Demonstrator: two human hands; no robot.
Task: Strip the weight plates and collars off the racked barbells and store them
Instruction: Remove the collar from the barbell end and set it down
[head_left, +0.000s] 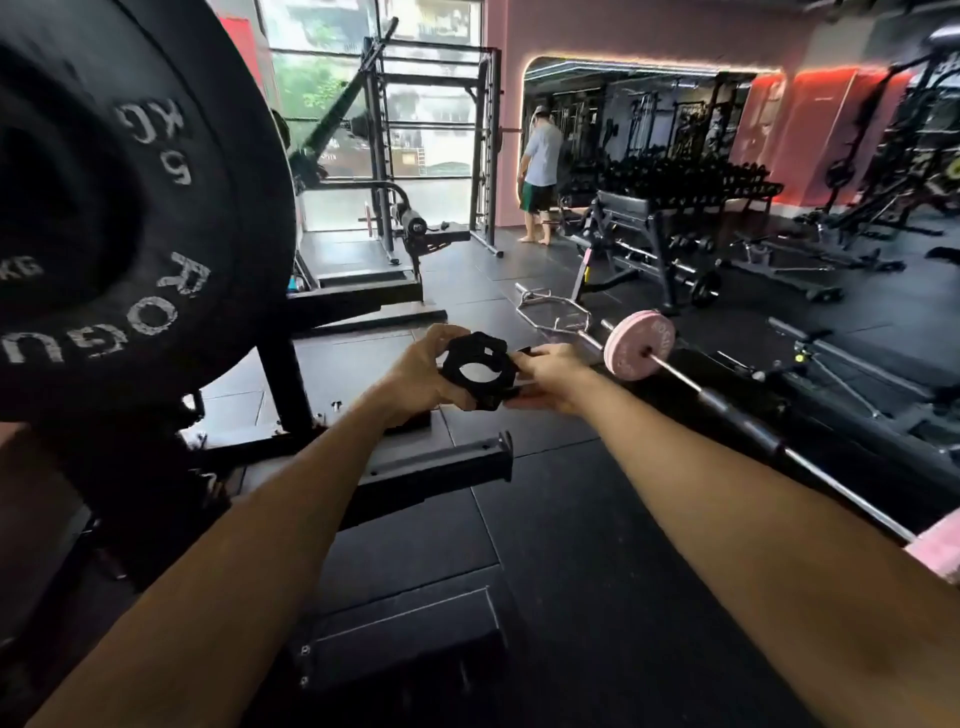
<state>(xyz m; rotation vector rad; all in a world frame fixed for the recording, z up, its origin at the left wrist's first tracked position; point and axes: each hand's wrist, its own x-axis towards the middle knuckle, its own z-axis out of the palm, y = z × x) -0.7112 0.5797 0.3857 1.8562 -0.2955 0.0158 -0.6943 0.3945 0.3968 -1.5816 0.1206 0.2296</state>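
— What fills the left edge?

— A big black weight plate (119, 208), cut off by the frame on the left side, so the bar it sits on is hidden. Its white lettering reads upside down (part of it is blurred). Below it stands a dark rack upright (283, 379).

— And the hands?

— Both forearms reach forward from the bottom corners and meet mid-frame. The left hand (415, 371) curls around the left side of a black collar (480, 371), thumb over the top. The right hand (553, 374) grips the collar's right side, where its lever seems to be; those fingertips are hidden behind the collar, so I cannot tell how they lie.

— Which way does the collar face?

— Its ring opening faces up toward the camera, tilted slightly, held in the air above the dark floor mat (571, 519).

— Further right?

— A barbell (727, 410) lies on the floor, long axis running from mid-frame toward the lower right, with a pink plate (639, 348) on its far end. Another pink plate (937, 551) is cut off at the right edge.
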